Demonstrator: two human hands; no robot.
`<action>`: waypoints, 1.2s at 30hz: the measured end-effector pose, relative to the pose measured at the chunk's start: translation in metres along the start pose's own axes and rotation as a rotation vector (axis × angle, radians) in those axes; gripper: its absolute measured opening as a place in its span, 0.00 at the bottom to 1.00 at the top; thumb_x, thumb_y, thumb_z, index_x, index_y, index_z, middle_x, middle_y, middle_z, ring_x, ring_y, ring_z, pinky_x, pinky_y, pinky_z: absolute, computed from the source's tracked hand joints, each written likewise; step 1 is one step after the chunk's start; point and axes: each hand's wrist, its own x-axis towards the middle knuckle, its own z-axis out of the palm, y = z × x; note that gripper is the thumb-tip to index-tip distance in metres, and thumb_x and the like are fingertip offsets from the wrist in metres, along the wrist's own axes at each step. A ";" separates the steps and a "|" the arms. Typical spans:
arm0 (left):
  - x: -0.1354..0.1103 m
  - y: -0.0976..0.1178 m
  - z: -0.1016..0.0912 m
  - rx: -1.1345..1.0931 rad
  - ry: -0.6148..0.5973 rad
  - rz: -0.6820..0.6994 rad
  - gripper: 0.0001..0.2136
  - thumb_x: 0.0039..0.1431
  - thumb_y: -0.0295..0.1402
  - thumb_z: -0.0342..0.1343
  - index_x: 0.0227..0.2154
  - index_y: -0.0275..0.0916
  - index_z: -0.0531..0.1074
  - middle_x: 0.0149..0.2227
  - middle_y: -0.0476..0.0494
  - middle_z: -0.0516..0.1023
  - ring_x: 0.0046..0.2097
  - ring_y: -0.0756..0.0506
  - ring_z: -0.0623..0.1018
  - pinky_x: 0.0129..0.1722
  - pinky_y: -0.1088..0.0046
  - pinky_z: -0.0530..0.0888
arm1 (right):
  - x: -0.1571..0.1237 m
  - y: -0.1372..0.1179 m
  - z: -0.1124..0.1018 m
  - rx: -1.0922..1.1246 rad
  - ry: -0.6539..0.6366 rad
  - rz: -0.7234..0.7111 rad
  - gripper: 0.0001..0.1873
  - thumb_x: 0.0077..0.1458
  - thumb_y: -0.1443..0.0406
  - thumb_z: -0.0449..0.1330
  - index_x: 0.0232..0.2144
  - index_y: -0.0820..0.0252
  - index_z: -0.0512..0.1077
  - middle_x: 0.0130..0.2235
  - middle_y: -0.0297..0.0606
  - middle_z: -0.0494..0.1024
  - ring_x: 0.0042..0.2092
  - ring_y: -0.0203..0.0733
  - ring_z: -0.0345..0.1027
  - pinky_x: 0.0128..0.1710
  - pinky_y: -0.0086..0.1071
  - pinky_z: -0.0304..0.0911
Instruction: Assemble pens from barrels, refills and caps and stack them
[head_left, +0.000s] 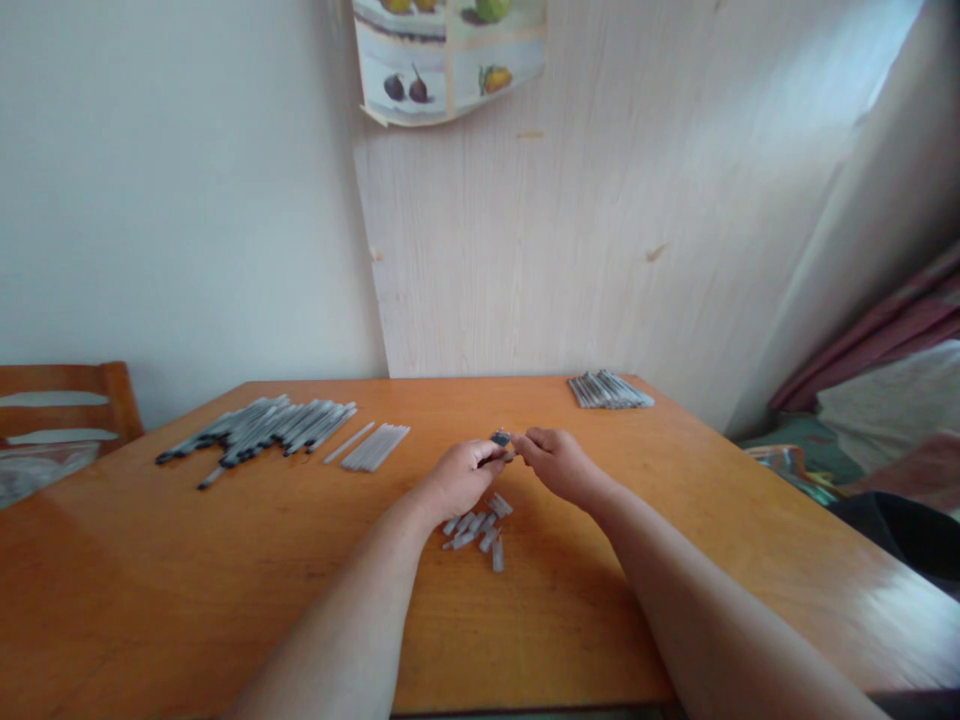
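Note:
My left hand (466, 472) is closed around a small dark piece (501, 438) whose end shows past the fingertips; its kind is too small to tell. Close against it, my right hand (556, 460) has thumb and finger pinched together, and what they hold is hidden. Both hands are just above the table, fingertips nearly meeting. Below them lies a loose heap of small translucent plastic pieces (465, 530), some with thin tips. Left of my hands is a row of whitish plastic tubes (376, 448), with a single tube (349, 442) beside it.
Many clear pens with black ends (259, 430) are spread on the left of the orange wooden table (315, 570). A bundle of grey pen-like sticks (610, 390) lies at the far right. A wooden chair (60, 400) stands left, and a fruit poster (454, 60) hangs on the wall.

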 end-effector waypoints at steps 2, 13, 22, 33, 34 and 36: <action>0.000 0.001 0.000 0.003 0.002 0.008 0.14 0.58 0.38 0.53 0.42 0.38 0.77 0.40 0.43 0.79 0.45 0.42 0.75 0.48 0.67 0.69 | 0.001 0.002 0.000 0.017 -0.007 0.004 0.26 0.59 0.48 0.47 0.18 0.59 0.62 0.18 0.31 0.61 0.22 0.33 0.54 0.22 0.28 0.47; -0.001 0.007 -0.003 -0.026 0.014 0.002 0.15 0.59 0.39 0.52 0.44 0.40 0.77 0.42 0.45 0.80 0.47 0.42 0.75 0.48 0.68 0.68 | -0.002 0.000 -0.004 0.182 -0.032 0.007 0.15 0.57 0.55 0.53 0.28 0.60 0.68 0.26 0.35 0.73 0.26 0.34 0.64 0.26 0.27 0.56; 0.001 0.000 -0.001 0.015 -0.005 0.031 0.14 0.59 0.39 0.52 0.43 0.39 0.77 0.41 0.43 0.79 0.45 0.42 0.76 0.47 0.68 0.69 | -0.003 -0.003 -0.004 0.020 -0.029 -0.016 0.18 0.58 0.56 0.50 0.20 0.59 0.63 0.20 0.32 0.66 0.24 0.33 0.58 0.23 0.28 0.48; 0.001 0.003 -0.002 0.053 0.012 0.027 0.14 0.60 0.37 0.51 0.45 0.40 0.76 0.43 0.43 0.79 0.47 0.43 0.75 0.49 0.67 0.69 | -0.003 -0.003 -0.004 -0.008 0.021 -0.044 0.20 0.60 0.52 0.49 0.24 0.59 0.65 0.22 0.32 0.67 0.25 0.34 0.58 0.24 0.28 0.48; 0.001 0.003 -0.002 0.066 0.012 0.023 0.14 0.60 0.37 0.51 0.44 0.40 0.76 0.43 0.44 0.79 0.47 0.43 0.76 0.48 0.68 0.69 | -0.003 -0.004 -0.004 -0.011 0.022 -0.049 0.18 0.59 0.53 0.50 0.24 0.59 0.65 0.23 0.32 0.67 0.26 0.34 0.58 0.24 0.27 0.48; 0.001 0.003 -0.002 0.102 0.011 0.025 0.14 0.60 0.37 0.50 0.43 0.40 0.77 0.42 0.44 0.80 0.46 0.43 0.76 0.47 0.69 0.70 | -0.004 -0.005 -0.004 -0.017 0.010 -0.048 0.17 0.59 0.55 0.51 0.24 0.59 0.65 0.23 0.32 0.68 0.26 0.33 0.58 0.24 0.27 0.48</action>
